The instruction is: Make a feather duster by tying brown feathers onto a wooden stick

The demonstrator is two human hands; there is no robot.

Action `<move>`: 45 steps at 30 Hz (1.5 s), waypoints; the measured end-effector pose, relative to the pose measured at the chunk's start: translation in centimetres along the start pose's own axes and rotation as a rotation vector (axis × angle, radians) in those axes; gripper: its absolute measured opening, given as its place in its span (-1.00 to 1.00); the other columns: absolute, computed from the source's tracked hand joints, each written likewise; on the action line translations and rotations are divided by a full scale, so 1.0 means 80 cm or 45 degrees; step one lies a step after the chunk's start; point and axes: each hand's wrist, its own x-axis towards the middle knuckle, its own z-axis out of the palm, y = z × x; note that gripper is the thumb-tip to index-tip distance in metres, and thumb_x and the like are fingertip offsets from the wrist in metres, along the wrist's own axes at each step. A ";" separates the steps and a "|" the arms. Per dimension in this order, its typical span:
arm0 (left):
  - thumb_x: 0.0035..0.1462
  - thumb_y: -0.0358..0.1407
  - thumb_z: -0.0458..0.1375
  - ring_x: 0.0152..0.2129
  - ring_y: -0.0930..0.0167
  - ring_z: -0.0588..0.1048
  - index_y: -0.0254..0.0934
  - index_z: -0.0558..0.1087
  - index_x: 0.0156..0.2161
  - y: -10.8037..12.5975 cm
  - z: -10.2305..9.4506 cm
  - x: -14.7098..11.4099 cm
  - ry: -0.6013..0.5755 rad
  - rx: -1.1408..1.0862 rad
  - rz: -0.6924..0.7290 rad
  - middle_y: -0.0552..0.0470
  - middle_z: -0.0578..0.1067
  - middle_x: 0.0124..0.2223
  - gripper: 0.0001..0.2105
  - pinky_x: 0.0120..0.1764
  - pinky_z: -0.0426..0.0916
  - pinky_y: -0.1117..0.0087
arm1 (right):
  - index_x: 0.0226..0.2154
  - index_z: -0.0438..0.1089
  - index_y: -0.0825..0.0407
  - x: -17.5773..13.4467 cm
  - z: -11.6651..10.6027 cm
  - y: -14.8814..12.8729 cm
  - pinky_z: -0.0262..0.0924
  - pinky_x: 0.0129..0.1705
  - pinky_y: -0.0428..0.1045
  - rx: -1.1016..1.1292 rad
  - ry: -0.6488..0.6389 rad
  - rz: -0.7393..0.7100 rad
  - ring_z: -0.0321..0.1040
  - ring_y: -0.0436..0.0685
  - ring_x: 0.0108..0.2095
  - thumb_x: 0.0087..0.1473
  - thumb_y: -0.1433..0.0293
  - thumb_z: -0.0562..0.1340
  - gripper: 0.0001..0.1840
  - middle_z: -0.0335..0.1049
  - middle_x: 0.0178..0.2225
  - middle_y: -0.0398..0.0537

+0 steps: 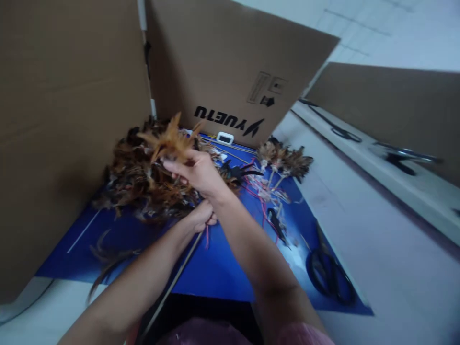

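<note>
Cardboard panels (72, 120) border a blue work surface (226, 268) behind and left; a pale surface (345, 206) adjoins right; light is cool.

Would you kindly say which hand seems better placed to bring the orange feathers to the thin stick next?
Probably the right hand: it holds the orange feathers, while the left hand appears closed around the thin stick.
</note>
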 end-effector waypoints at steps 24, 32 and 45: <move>0.16 -0.19 0.12 -0.79 0.69 -0.05 -0.36 0.30 -0.40 0.015 0.014 -0.009 0.009 0.205 -0.140 0.26 0.05 -0.61 -0.76 -0.78 -0.20 0.69 | -0.42 0.52 0.07 -0.169 -0.140 0.096 0.23 -0.25 -0.06 0.390 0.609 0.266 0.37 -0.01 -0.40 -0.26 0.31 0.44 -0.73 0.50 -0.43 -0.13; 0.10 -0.17 0.18 -0.80 0.68 -0.06 -0.35 0.29 -0.42 0.020 0.018 -0.014 0.055 0.240 -0.106 0.27 0.04 -0.62 -0.74 -0.78 -0.21 0.69 | -0.41 0.52 0.07 -0.172 -0.128 0.096 0.19 -0.06 0.02 0.525 0.589 0.332 0.39 0.03 -0.33 -0.29 0.31 0.45 -0.71 0.52 -0.38 -0.11; 0.03 -0.15 0.23 -0.78 0.68 -0.02 -0.30 0.23 -0.40 0.012 0.018 -0.016 -0.018 0.341 -0.123 0.24 0.14 -0.60 -0.70 -0.78 -0.17 0.70 | -0.41 0.50 0.09 -0.164 -0.104 0.116 0.22 -0.13 -0.01 0.441 0.710 0.337 0.39 0.02 -0.37 -0.27 0.34 0.41 -0.74 0.52 -0.39 -0.11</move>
